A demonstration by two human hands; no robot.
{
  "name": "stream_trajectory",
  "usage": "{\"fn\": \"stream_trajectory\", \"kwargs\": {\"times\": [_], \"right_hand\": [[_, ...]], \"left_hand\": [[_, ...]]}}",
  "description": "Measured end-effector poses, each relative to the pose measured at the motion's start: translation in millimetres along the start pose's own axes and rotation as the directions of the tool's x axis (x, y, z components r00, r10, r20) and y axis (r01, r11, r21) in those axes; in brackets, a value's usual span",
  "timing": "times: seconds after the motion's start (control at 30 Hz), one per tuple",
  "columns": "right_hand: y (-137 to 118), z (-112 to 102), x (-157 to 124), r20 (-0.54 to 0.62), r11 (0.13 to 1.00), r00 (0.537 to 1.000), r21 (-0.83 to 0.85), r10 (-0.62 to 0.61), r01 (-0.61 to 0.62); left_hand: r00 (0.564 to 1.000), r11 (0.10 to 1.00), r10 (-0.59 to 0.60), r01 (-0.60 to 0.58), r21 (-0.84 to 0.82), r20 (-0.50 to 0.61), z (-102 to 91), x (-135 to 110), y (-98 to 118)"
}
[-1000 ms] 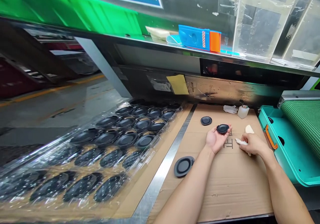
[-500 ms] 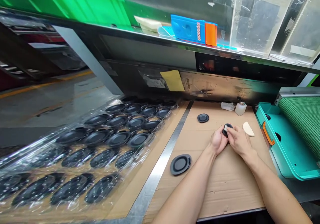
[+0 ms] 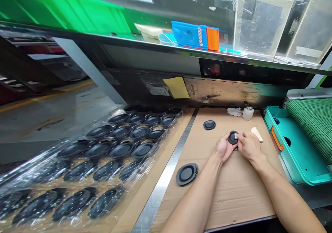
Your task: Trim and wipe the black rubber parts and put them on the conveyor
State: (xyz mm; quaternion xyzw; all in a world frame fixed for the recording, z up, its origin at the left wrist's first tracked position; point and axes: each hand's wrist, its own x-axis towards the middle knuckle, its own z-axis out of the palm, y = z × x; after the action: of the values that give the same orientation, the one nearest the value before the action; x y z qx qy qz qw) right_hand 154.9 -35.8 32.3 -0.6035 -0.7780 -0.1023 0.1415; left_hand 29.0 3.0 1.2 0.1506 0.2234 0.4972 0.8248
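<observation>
My left hand (image 3: pixel 223 148) holds a small black round plastic part (image 3: pixel 232 138), its dished face turned up. Against that face my right hand (image 3: pixel 249 145) presses a small white wad (image 3: pixel 236 135), pinched in its fingertips; it looks like cloth or cotton. Behind the right hand lies a cream-coloured pad (image 3: pixel 257 134), partly covered by the fingers. Another black round part (image 3: pixel 209 124) rests on the cardboard (image 3: pixel 223 195) beyond my left hand. A larger black oval part (image 3: pixel 187 174) lies to the left of my left forearm.
A clear plastic tray (image 3: pixel 153 157) with rows of black parts fills the left side. At the back stand a white pump bottle (image 3: pixel 248 113) and a crumpled white cloth (image 3: pixel 234 111). On the right are a teal bin (image 3: pixel 298 163) and a green conveyor belt (image 3: pixel 313 118).
The white wad has shifted to the right side of the black part, and my right hand has drawn slightly right, showing more of its face. The camera view has tilted slightly.
</observation>
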Motion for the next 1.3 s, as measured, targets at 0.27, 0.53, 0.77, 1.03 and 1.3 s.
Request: {"fn": "stream_trajectory", "kwargs": {"times": [0.27,0.53,0.77,1.03,1.3], "right_hand": [[3.1,1.5,-3.5,0.012,0.946,0.989,0.293,-0.146,0.136],[19.1,4.4,8.3,-0.085,0.609,0.945,0.782,0.315,-0.133],[23.0,8.1,10.1,0.131,0.366,0.941,0.897,0.313,-0.247],[22.8,6.7,7.1,-0.066,0.712,0.993,0.701,0.099,-0.024],[31.8,14.4,9.2,-0.053,0.821,0.998,0.571,0.038,-0.001]], "left_hand": [[0.996,0.998,-0.044,0.041,-0.042,-0.078,3.2,-0.2,5.9],[0.990,0.993,-0.012,-0.004,-0.121,-0.137,8.0,-5.3,25.7],[0.965,0.989,-0.110,0.130,0.068,-0.239,11.4,-9.1,21.9],[0.971,0.979,-0.118,0.149,0.140,-0.207,12.2,-7.8,19.2],[0.965,0.944,-0.207,0.240,0.225,-0.162,11.0,-8.9,6.7]]}}
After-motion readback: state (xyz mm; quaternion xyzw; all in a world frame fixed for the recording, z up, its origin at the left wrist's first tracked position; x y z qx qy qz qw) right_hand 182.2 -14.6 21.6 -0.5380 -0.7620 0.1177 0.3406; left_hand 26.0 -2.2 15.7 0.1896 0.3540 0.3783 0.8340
